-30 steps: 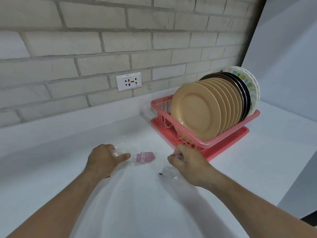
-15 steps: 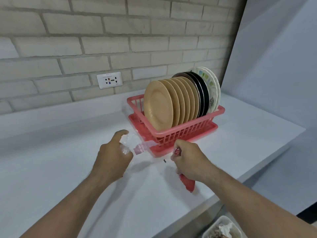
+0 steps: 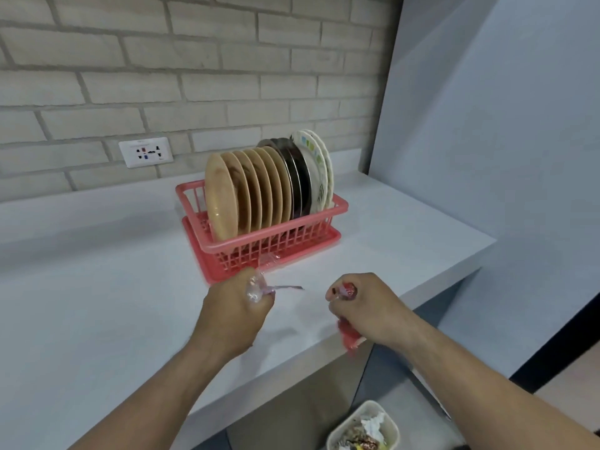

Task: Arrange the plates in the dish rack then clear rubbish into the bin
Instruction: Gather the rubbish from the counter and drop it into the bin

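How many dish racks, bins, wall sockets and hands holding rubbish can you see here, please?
Dish rack: 1
Bin: 1
Wall socket: 1
Hands holding rubbish: 2, the left hand with a clear wrapper, the right hand with a red wrapper
Total: 5

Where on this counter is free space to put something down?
Free: the counter left of the dish rack, to the brick wall; the strip right of the rack. Crowded: before the rack, where the left hand grips a clear wrapper, the right hand a red wrapper.
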{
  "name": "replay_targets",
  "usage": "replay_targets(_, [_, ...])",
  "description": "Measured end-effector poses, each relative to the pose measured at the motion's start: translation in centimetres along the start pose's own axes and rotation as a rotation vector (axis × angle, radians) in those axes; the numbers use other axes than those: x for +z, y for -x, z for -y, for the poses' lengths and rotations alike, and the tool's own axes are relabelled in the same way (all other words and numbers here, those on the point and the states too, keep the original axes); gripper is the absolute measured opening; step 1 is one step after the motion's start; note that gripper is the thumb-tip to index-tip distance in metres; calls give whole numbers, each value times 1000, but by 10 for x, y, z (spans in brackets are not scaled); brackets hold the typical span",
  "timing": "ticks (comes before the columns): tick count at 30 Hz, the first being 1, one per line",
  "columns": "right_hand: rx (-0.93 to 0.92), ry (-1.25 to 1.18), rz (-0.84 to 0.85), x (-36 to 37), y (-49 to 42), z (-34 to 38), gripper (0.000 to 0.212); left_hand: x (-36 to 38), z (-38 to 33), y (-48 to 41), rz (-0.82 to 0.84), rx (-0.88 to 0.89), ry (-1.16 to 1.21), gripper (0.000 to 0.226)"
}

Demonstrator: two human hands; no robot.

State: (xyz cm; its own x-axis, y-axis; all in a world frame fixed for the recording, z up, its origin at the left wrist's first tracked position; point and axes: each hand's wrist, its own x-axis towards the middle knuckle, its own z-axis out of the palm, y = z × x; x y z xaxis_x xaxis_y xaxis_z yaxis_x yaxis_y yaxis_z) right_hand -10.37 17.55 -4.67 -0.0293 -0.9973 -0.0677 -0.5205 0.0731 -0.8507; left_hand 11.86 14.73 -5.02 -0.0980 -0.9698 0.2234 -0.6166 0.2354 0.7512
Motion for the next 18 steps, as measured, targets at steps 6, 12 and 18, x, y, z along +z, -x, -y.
replay_targets(6, [57,46,1,-9,7,-21,22,24,-2,2,165,47,17,27])
replay_targets(12, [87,129,-167,-21,19,-53,34,60,-4,9,318,49,17,11])
replay_targets(18, [306,-330,75,-59,33,-93,33,109,-27,30,319,-61,175,34])
